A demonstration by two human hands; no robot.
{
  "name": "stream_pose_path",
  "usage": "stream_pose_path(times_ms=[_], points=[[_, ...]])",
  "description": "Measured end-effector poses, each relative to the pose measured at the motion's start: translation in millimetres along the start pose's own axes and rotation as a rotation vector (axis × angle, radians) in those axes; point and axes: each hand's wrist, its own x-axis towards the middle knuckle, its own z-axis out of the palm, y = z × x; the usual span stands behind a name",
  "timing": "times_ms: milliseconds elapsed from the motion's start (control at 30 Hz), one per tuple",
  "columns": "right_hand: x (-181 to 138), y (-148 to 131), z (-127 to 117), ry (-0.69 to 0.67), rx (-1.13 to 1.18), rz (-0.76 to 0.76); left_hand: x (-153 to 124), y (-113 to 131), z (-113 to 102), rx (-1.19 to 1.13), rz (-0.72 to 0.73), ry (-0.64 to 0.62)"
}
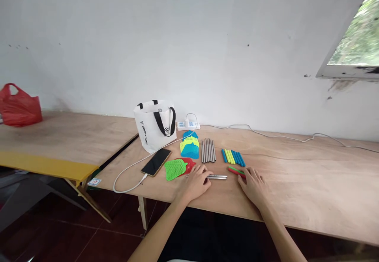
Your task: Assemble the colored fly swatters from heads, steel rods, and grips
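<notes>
My left hand (197, 182) is closed over a pair of silver metal rods (218, 177) lying near the table's front edge; their right ends stick out past the fingers. My right hand (251, 183) has its fingers curled on the right ends of a red tube and a green tube (236, 170), lying side by side. Beside my left hand lie a green mesh fly swatter head (175, 169) and a red one (189, 165), partly overlapping. Farther back are blue and yellow swatter heads (190, 150), a row of several metal rods (208, 151), and several blue and yellow tubes (233, 157).
A phone (156, 161) on a white cable (130, 191) lies at left, in front of a white tote bag (152, 131). A power strip (188, 125) stands by the wall. A gap separates this table from another with a red plastic bag (20, 106).
</notes>
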Motion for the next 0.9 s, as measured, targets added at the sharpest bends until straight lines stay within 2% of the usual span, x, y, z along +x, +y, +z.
stream_pose_path(times_ms=[133,233,367,467,567,900], points=[[1,-1,-4,0.056,0.047,-0.021,0,-1,1,0.010,-0.008,0.004],[1,-8,-9,0.090,0.194,-0.046,0,0,1,0.027,-0.009,0.020],[-3,-26,-17,-0.097,0.353,-0.155,-1,1,1,0.055,-0.008,0.035],[-7,-39,-21,-0.170,0.313,-0.168,-1,1,-1,0.066,-0.007,0.031],[-9,-44,-23,-0.162,0.280,-0.136,-1,2,-2,0.072,-0.008,0.023],[-11,-44,-28,-0.158,0.251,-0.169,0,1,-1,0.064,-0.005,0.005]])
